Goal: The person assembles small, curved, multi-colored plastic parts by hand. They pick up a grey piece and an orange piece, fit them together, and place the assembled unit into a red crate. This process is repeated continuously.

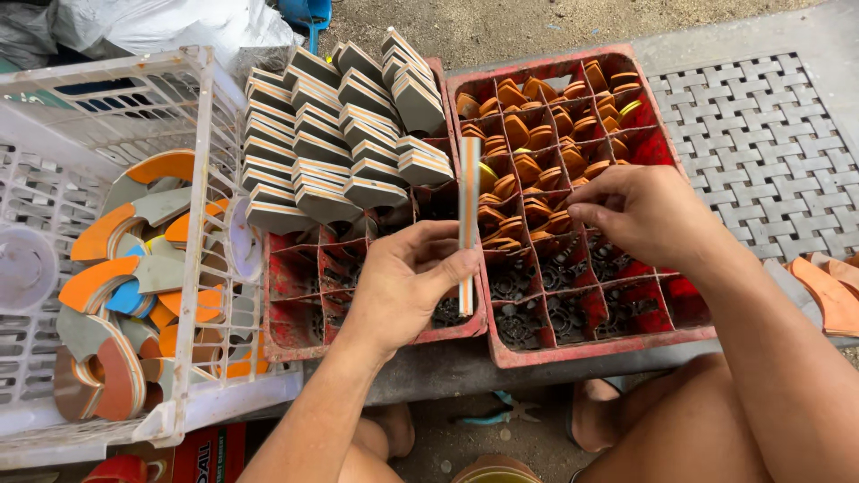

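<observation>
My left hand grips a long thin layered strip, held upright on edge over the gap between two red divided crates. My right hand hovers over the right red crate, fingers pinched together above its cells; I cannot tell whether it holds a small piece. That crate's far cells hold several small orange and brown cut pieces. The left red crate carries stacks of grey, white and orange layered blocks at its far end.
A white plastic basket at the left holds curved orange, grey and blue offcuts. A woven grey mat lies at the right, with orange curved pieces beside it. Pliers lie on the ground by my feet.
</observation>
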